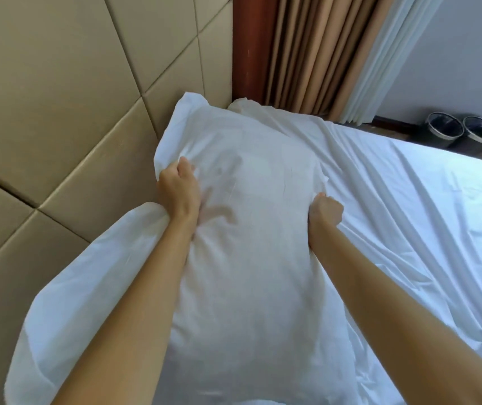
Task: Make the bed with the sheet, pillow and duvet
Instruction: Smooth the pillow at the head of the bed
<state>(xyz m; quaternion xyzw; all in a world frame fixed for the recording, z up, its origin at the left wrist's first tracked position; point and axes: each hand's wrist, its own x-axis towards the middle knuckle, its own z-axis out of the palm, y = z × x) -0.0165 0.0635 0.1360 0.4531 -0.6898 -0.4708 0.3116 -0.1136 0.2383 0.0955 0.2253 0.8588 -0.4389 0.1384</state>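
Now, settling the pillow at the bed's head, beside the headboard.
Left hand and right hand each clench a fistful of its cover (one per side); best to pull evenly, squaring it on the sheet.

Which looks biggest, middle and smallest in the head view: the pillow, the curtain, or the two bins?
1. pillow
2. tan curtain
3. left black bin and right black bin: alike; far off, so true size unsure.
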